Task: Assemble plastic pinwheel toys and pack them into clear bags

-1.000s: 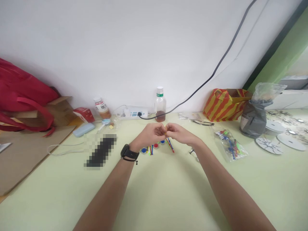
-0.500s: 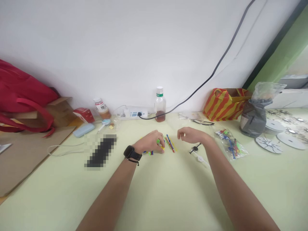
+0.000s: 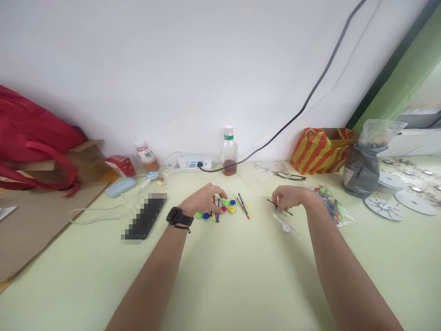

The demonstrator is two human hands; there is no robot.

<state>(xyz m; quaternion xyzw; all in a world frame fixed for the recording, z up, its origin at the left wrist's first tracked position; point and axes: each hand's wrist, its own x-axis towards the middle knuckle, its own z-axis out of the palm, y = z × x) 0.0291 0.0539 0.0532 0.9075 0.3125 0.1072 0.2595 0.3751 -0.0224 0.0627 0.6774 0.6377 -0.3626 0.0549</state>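
Where the right hand [image 3: 290, 197] pinches it over the table [image 3: 241, 285], thin black stick [image 3: 271, 202]: axis slants far-left to near-right, free tip toward the left hand [image 3: 203, 201], whose fingers splay over coloured discs [image 3: 232, 209]; any grip there cannot be told.

Both forearms extended forward, well apart. The left hand [image 3: 203, 200] palm down, fingers loosely curled; right hand [image 3: 288, 197] fingertips pinched together.

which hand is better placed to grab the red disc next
Left. The left hand sits right by the red disc; the right hand is apart and pinches a thin black stick.
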